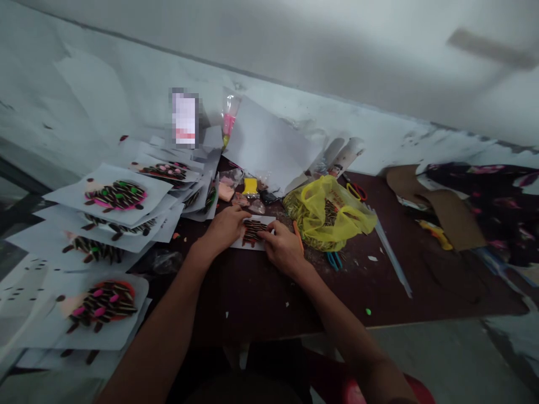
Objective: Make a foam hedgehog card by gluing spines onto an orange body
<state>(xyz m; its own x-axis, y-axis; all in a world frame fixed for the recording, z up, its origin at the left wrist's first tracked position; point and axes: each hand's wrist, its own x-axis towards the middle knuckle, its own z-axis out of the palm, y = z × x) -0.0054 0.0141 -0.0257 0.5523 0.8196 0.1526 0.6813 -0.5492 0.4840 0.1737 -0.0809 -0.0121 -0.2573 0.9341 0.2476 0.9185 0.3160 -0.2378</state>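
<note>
On the table in front of me lies a small white card [237,244] with a hedgehog picture [253,231] made of dark striped pieces on it. My left hand [225,229] is at the card's left side, its fingers closed on the upper left corner. From the right, my right hand [286,249] reaches over the card with thumb and fingers drawn together at the striped pieces. Whatever its fingertips hold is too small to make out. Just right of that hand stands a yellow plastic bag [328,216] filled with thin stick-like pieces.
Stacked hedgehog cards [112,196] crowd the left side. Behind the card lie a yellow lump [250,187] and small wrapped lumps. Blue-handled scissors [334,260], red-handled scissors [357,191] and a clear strip [393,255] are to the right. A phone [184,119] leans at the wall.
</note>
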